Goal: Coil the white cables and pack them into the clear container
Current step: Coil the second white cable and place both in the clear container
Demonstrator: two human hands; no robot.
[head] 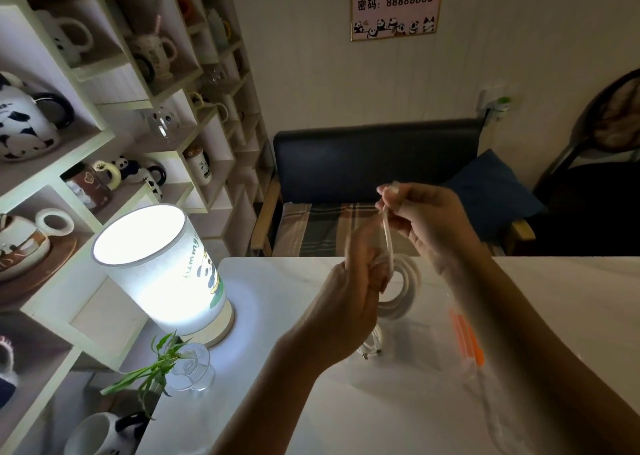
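Note:
Above the white table (277,368) my left hand (353,291) pinches a coil of white cable (403,288), whose loops hang to the right of the fingers. My right hand (422,219) is higher and holds the free end of the same cable (387,232) taut, with the plug end at the fingertips. On the table below lies a second white cable (372,345) with its connector showing. The clear container (460,343) with an orange edge lies under my right forearm; its outline is hard to see.
A lit cylindrical lamp (162,274) stands at the table's left edge, with a small glass vase holding a green plant (187,368) in front of it. Shelves of mugs (104,125) fill the left. A dark bench (374,184) sits beyond the table.

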